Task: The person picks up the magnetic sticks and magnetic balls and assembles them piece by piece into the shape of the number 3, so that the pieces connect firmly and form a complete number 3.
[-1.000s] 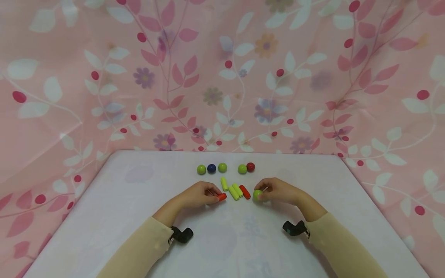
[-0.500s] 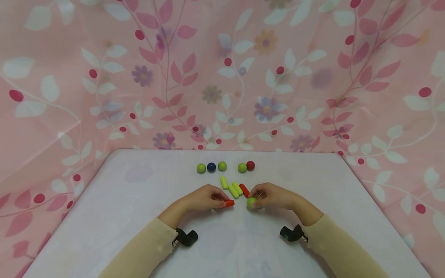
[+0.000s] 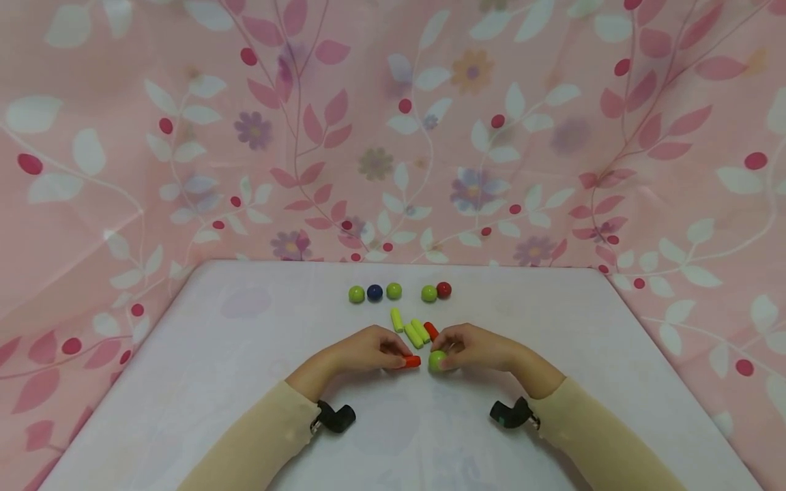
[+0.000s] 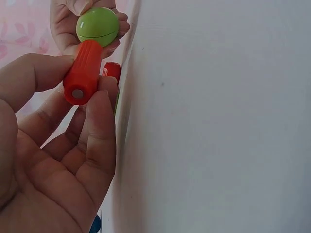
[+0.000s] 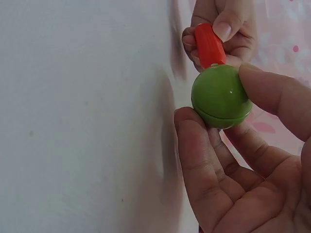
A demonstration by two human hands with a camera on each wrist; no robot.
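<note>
Three yellow sticks (image 3: 414,335): lying on the tabletop (image 3: 184,354), two side by side, one slightly left.
Left hand (image 3: 368,349): fingers pinch a red stick (image 4: 82,70), grey disc (image 4: 77,93) in its near end.
Right hand (image 3: 473,349): fingers pinch a green ball (image 5: 221,94).
Between the hands: red stick pointing at the green ball, just beside it, a narrow gap showing from the head view.
Second red stick (image 3: 431,331): beyond the right hand, partly hidden.
Far row: blue ball (image 3: 375,292) between two green balls (image 3: 357,294); red ball (image 3: 444,290) beside another green ball (image 3: 429,293).

1 grooved red rod (image 4: 83,73) is held end-on to 1 glossy, seamed green ball (image 5: 221,97), held just beside.
</note>
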